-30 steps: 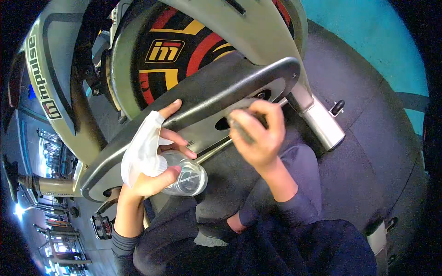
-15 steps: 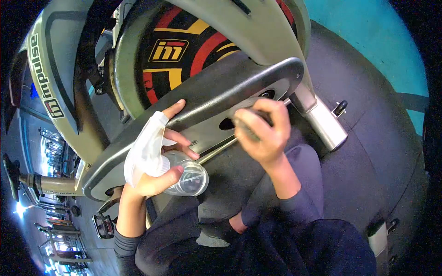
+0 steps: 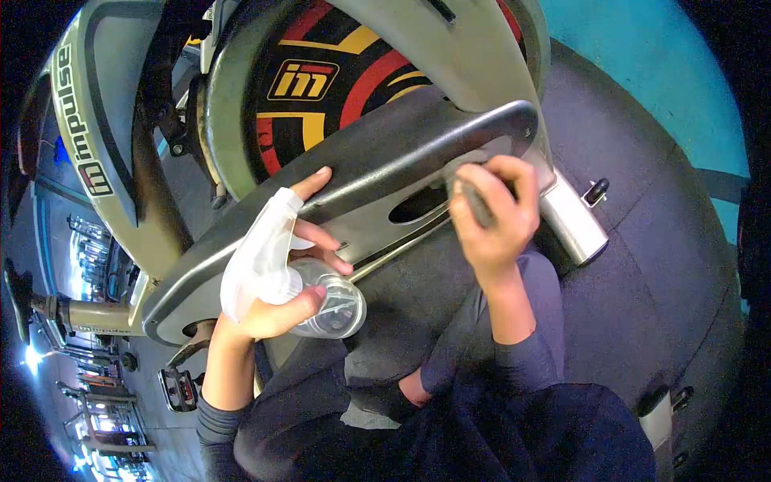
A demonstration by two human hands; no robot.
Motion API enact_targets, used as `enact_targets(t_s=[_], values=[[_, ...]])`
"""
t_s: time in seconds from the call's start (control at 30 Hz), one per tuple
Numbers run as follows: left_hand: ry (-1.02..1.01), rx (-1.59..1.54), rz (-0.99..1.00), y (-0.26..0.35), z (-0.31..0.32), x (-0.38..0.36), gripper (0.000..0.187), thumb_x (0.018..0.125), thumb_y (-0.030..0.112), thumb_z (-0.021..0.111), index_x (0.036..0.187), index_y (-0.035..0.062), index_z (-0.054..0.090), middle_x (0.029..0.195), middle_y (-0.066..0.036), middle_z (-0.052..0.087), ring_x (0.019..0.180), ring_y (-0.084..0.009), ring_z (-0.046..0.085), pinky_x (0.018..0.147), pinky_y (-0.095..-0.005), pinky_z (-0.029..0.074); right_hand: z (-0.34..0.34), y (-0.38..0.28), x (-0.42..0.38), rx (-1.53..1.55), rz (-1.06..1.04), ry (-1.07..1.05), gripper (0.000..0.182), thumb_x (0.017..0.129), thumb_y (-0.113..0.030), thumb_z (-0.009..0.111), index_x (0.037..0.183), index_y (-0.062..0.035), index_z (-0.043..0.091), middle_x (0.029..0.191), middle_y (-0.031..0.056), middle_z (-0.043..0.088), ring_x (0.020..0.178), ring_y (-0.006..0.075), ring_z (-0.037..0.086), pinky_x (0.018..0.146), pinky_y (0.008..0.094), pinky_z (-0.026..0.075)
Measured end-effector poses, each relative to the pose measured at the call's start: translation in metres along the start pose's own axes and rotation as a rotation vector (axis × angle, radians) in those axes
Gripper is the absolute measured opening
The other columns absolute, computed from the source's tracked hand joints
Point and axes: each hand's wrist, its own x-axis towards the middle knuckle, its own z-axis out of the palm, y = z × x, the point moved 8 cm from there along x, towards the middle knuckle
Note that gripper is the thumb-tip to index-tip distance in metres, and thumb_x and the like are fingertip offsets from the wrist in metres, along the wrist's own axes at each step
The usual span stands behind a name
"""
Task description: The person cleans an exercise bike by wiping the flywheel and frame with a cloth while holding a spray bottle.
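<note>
My left hand (image 3: 271,318) is wrapped around a spray bottle (image 3: 339,309) with a clear body and a white trigger head. The bottle lies tilted, and the tips of that hand's upper fingers rest on the dark chain guard (image 3: 385,178) of an exercise bike. My right hand (image 3: 504,225) is closed around a grey pad or cloth (image 3: 479,202), partly covered by the fingers. It is at the right end of the guard's grey side panel (image 3: 353,225), just right of a dark oval opening (image 3: 416,206).
A flywheel (image 3: 353,76) with red and yellow markings stands behind the guard. The bike's silver foot tube (image 3: 574,221) is to the right, a pedal (image 3: 178,390) at lower left. My crossed legs are on black matting (image 3: 626,305); other gym equipment appears at far left.
My right hand has moved right along the side panel with the grey pad or cloth, uncovering the oval opening. My left hand still holds the bottle in nearly the same place.
</note>
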Motion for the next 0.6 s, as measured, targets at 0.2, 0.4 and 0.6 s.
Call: enact_targets(t_s=[0.2,0.4,0.6], values=[[-0.018,-0.024,-0.011,-0.005,-0.002,0.001,0.098,0.060,0.005,0.061,0.149,-0.0046,0.022,0.097,-0.011,0.058,0.089,-0.0287,0.067,0.085,-0.0385,0.052,0.017,-0.031,-0.013,0.075,-0.105,-0.092,0.034,0.056,-0.012,0.078,0.089,-0.0132,0.072,0.086,0.0065,0.055,0.076,0.0246,0.056,0.065,0.0358,0.048],[-0.020,-0.014,0.019,-0.001,0.000,0.000,0.099,0.059,0.005,0.062,0.149,-0.0045,0.021,0.098,-0.011,0.057,0.089,-0.0295,0.067,0.085,-0.0385,0.052,0.004,-0.007,0.002,0.026,-0.034,-0.043,0.033,0.056,-0.010,0.078,0.088,-0.0135,0.071,0.085,0.0062,0.057,0.076,0.0256,0.057,0.066,0.0366,0.048],[-0.009,-0.015,-0.014,-0.005,0.000,0.000,0.099,0.060,0.006,0.061,0.150,-0.0028,0.022,0.099,-0.012,0.057,0.089,-0.0299,0.067,0.085,-0.0387,0.052,0.018,-0.034,-0.007,0.105,-0.092,-0.155,0.030,0.059,-0.012,0.077,0.088,-0.0142,0.071,0.085,0.0050,0.056,0.075,0.0241,0.057,0.065,0.0360,0.048]])
